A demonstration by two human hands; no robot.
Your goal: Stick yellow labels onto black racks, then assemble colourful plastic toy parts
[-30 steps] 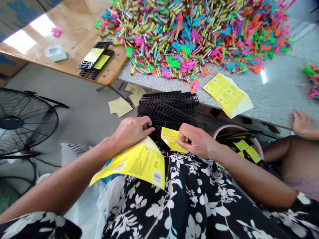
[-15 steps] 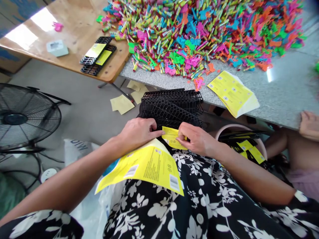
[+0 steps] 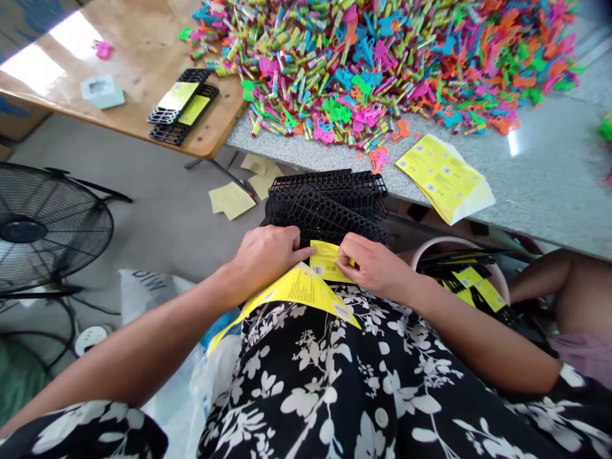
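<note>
A yellow printed label (image 3: pixel 326 260) lies against the nearest black plastic grid, low in front of me. My right hand (image 3: pixel 370 260) pinches the label's right side with curled fingers. At the label's left edge rests the thumb of my left hand (image 3: pixel 268 252), whose fingers curl over a yellow sticker sheet (image 3: pixel 299 290). That sheet droops over my lap, its white backing partly visible. Beyond both hands, several black plastic grids (image 3: pixel 327 197) are stacked close to the table edge. Parts of the nearest grid are hidden by my hands.
A heap of colourful small plastic pieces (image 3: pixel 354 70) covers the grey table (image 3: pixel 540 185). Yellow sheets (image 3: pixel 442 172) overhang its edge. A bucket (image 3: pixel 502 280) holds labelled black grids, beside another person's leg (image 3: pixel 540 274). A fan (image 3: pixel 52 229) stands left; labelled grids (image 3: pixel 184 105) lie on the wooden table (image 3: pixel 134 51).
The sticker sheet under my left hand has drooped and folded further down. My right hand has shifted slightly left, and the label now lies flatter with more of its print showing.
</note>
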